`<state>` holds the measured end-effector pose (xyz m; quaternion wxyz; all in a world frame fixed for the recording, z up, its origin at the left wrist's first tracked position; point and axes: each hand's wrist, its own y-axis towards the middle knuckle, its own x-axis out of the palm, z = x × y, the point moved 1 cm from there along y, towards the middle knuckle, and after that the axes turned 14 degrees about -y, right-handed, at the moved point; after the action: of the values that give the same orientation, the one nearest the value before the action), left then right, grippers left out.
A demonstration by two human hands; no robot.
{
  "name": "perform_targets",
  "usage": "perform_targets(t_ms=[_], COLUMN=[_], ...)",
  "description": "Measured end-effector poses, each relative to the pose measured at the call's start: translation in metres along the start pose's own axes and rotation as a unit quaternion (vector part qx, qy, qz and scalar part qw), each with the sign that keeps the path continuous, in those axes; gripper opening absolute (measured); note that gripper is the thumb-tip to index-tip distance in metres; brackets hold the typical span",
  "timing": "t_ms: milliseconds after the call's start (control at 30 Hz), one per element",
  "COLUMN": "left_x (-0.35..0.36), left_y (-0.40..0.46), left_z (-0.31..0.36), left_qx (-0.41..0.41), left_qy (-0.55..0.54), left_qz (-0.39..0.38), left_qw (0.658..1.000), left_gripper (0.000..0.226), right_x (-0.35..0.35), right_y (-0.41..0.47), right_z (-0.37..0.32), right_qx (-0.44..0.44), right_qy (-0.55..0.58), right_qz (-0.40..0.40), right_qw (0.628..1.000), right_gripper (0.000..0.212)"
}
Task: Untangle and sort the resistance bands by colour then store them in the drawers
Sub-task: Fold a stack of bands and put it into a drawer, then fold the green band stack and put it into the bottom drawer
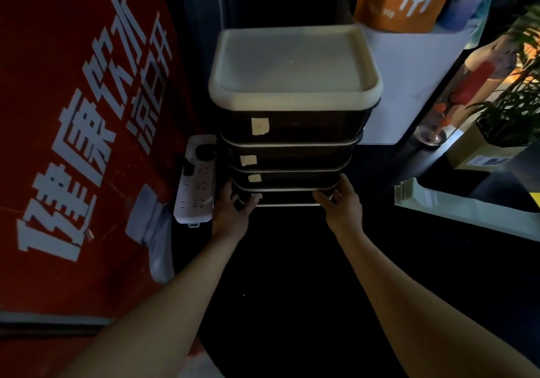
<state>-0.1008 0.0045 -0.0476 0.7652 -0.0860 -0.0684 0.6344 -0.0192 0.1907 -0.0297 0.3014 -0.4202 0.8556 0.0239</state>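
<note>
Gripping the bottom drawer [287,199] by both corners, left hand [233,205] and right hand [340,202] should move evenly (avoiding a jam).

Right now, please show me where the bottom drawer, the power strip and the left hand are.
bottom drawer [287,199]: head view, on its dark front panel.
power strip [195,190]: head view, on its white socket face.
left hand [233,205]: head view, on the back of the hand.

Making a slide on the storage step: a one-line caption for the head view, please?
Both hands, left and right, grip the lowest drawer of a dark stacked drawer unit.
</note>
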Motion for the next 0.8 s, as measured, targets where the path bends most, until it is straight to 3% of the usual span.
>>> perform_targets(t_ms=[400,800], left_x=[-0.001,-0.01], left_y=[-0.044,-0.084], left_z=[-0.011,-0.018], left_qx=[-0.018,-0.004], left_qy=[-0.055,0.008], left_qz=[0.119,0.132], left_qw=[0.991,0.991], left_gripper=[0.057,0.055], right_x=[-0.005,-0.006], right_y=[-0.047,-0.087], right_z=[0.011,0.031], right_qx=[0.059,0.076], right_qy=[0.025,0.054], right_qz=[0.059,0.056], right_qw=[0.996,0.994], right_gripper=[0.042,0.045])
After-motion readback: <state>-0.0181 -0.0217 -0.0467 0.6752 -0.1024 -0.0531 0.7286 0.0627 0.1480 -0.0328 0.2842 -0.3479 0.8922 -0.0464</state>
